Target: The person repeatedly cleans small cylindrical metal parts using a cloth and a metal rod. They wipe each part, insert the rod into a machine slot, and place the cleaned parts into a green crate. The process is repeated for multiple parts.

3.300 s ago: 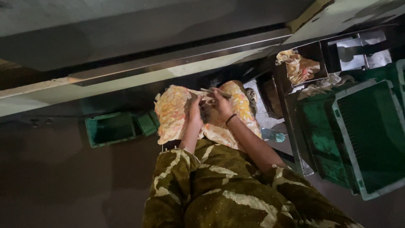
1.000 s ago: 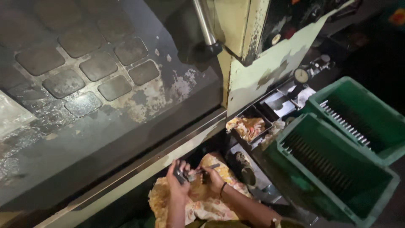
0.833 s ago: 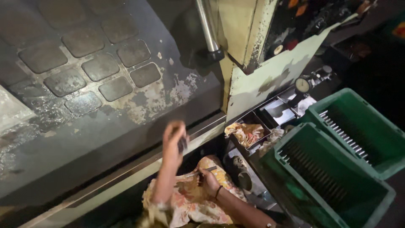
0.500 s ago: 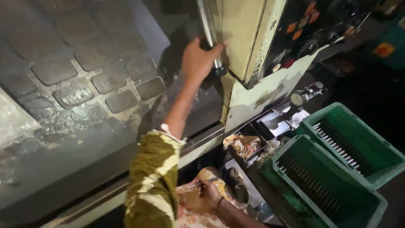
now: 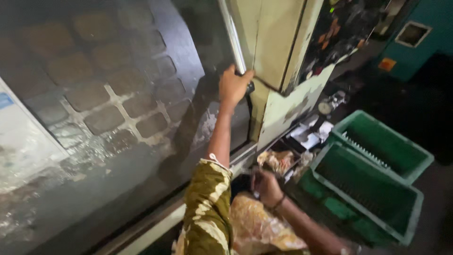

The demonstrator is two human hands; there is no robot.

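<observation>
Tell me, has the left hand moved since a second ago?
Yes. The left hand rose from the cloth up to the door handle.

The machine door [image 5: 118, 118] fills the left of the view, with its upright handle bar [image 5: 234, 42] along its right edge. The left hand [image 5: 233, 86] grips the lower end of that bar. Right of the bar stands the control panel [image 5: 337, 33]. Below it lies a tray of parts [image 5: 302, 141], and right of the tray sit two crates [image 5: 377, 179], side by side. The right hand [image 5: 266, 186] rests low, over a patterned cloth [image 5: 257, 226], just left of the crates.
</observation>
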